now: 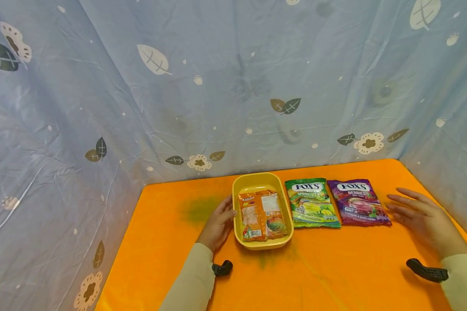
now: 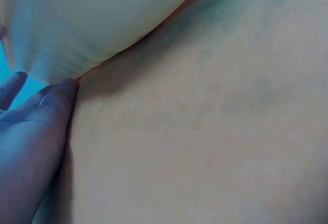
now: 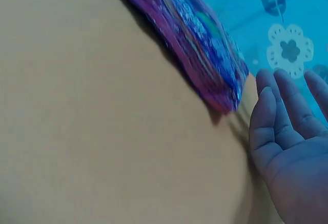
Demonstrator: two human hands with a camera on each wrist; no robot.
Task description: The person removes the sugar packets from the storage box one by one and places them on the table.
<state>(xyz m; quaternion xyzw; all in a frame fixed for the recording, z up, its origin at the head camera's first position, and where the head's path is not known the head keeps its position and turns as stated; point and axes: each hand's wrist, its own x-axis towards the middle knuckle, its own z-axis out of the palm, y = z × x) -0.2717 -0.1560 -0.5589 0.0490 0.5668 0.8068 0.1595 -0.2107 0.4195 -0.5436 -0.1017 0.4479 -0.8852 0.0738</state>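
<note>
Tray (image 1: pixel 257 180), head view: smooth, yellow and oblong with rounded corners, on the left of the orange table (image 1: pixel 315 268), holding a crinkled, glossy orange bag (image 1: pixel 262 215). The left hand (image 1: pixel 217 224) lies against its left wall, fingers relaxed. To the right lie a puffed green bag (image 1: pixel 312 203) and a purple bag (image 1: pixel 359 203), both shiny and rectangular. The right hand (image 1: pixel 424 216), empty with fingers loosely extended, is just right of the purple bag. Creased, leaf-printed curtain (image 1: pixel 225 108) at the far side. Left wrist view: fingertips touch the tray's curved, glossy wall. Right wrist view: the purple bag's wrinkled film lies apart from the slightly bent fingers.
</note>
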